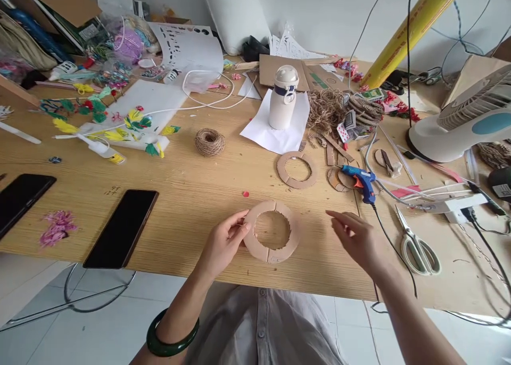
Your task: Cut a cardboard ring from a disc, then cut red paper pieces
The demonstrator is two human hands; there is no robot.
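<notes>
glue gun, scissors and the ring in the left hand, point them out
Glue gun (364, 177): head view, blue body
Scissors (411, 236): head view, near the pivot
Held ring (295, 231): head view, right side of its band

We saw matt cardboard in the ring (295, 232) by the front edge of the wooden table (179, 205), its inner rim ragged. Along that edge, the scissors (409, 231) had smooth metal blades; toward the back edge, our twine heap (325, 115) looked rough and fibrous.
</notes>
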